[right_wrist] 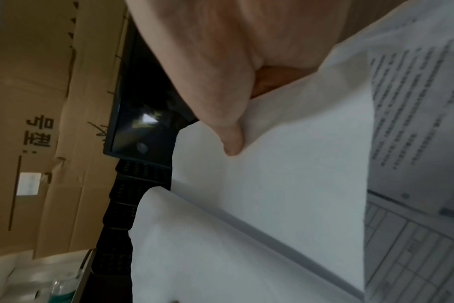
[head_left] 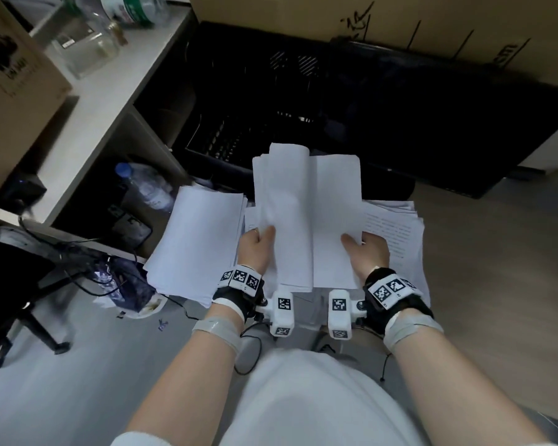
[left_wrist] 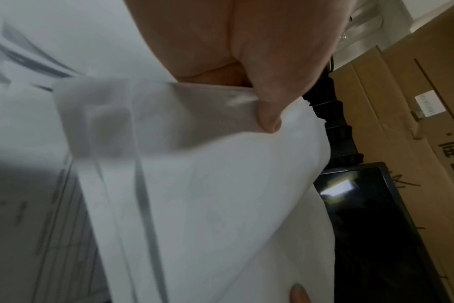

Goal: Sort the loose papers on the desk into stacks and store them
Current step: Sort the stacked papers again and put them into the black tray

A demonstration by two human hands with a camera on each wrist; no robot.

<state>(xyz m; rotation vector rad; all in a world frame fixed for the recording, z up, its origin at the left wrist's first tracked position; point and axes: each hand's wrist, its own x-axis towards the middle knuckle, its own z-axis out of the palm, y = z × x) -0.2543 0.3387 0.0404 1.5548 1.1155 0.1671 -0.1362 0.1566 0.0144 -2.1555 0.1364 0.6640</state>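
I hold a sheaf of white papers (head_left: 306, 214) in front of me with both hands. My left hand (head_left: 259, 243) grips its left part, thumb on top, and those sheets (left_wrist: 208, 184) curl up and over. My right hand (head_left: 364, 249) grips the right part (right_wrist: 285, 184), thumb pressed on the top sheet. Under the sheaf, a stack of blank sheets (head_left: 200, 239) lies to the left and a stack of printed pages (head_left: 397, 233) to the right. Printed text and a table (right_wrist: 412, 246) show on the lower sheets.
A black slotted crate (head_left: 255, 123) and a dark monitor (head_left: 464, 123) stand behind the papers, with cardboard boxes (head_left: 400, 17) beyond. On the left, a white shelf (head_left: 110, 91) carries bottles (head_left: 132, 11), a water bottle (head_left: 149, 188) sits below, and cables trail over the floor.
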